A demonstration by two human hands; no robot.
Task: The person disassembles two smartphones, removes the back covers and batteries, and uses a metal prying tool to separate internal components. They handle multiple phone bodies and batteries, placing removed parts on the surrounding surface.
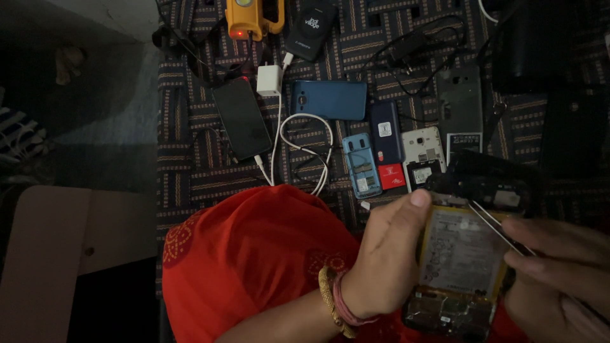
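The left hand (pixel 387 254) is clamped around the side of an opened phone (pixel 460 260), thumb hooked over its top edge, holding it above the lap at about 5 o'clock in the view. The right hand (pixel 559 273) has its fingers pinched together on a pair of tweezers (pixel 495 225), whose tips rest on the upper edge of the phone's battery (pixel 460 251).

The main risk, as I judge it, is the metal tips sliding or digging into the soft battery, which could pierce it or short something on the bare board below. The dim light makes a slip likelier. The phone is only held in the air, so a push from the tweezers could also twist it loose.

At 12 o'clock from the phone, a black back cover (pixel 489 181) lies just beyond it, close enough to be knocked. Further off on the patterned cloth (pixel 190 165) lie a small blue keypad phone (pixel 362 166), a white phone shell (pixel 422 152) and a looped white cable (pixel 305 149). At 11 o'clock rests a dark phone (pixel 241 117) on a charger plug (pixel 269 80), with a blue phone (pixel 329 100) beside it. Farthest stands a yellow lamp (pixel 251 18).
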